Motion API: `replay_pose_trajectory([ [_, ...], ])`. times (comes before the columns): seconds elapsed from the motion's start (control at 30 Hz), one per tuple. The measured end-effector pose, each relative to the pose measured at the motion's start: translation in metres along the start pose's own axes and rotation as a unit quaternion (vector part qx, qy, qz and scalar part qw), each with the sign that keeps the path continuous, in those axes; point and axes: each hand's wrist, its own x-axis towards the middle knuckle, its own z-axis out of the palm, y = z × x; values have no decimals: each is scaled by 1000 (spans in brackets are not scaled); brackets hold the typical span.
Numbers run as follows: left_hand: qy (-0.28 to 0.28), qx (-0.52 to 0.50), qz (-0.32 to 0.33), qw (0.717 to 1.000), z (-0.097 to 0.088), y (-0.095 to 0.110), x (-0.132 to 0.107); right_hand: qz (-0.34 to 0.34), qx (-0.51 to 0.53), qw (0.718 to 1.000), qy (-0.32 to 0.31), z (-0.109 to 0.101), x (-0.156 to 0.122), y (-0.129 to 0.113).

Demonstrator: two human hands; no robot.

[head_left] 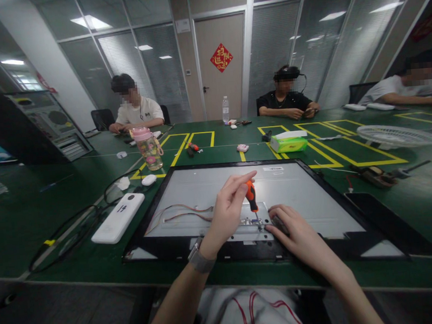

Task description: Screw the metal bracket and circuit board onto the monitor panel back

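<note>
The screwdriver (252,197) is held upright over the circuit board (247,222) by the left hand (227,208); the right hand (295,229) is spread alongside.

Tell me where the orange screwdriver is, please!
In the head view, the orange screwdriver is just right of centre, in the left hand, tip down at the panel beside the right hand.

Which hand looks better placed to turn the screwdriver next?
Probably the left hand: it is at the handle of the screwdriver, which points down toward the panel. The right hand sits lower, fingertips near the tool's tip, so it seems better suited to steadying.
</note>
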Motion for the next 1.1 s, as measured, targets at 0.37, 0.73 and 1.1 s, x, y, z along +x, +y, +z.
replay_pose_trajectory([
  [0.37, 6, -3, -8, 1000, 1, -2, -2, 2, 6, 1000, -3, 0, -1, 0],
  [0.73, 63, 79, 45, 994, 3, -7, -4, -1, 0, 1000, 1, 3, -1, 4],
  [1.1, 102, 96, 29, 990, 3, -8, -1, 2, 6, 1000, -7, 2, -1, 3],
])
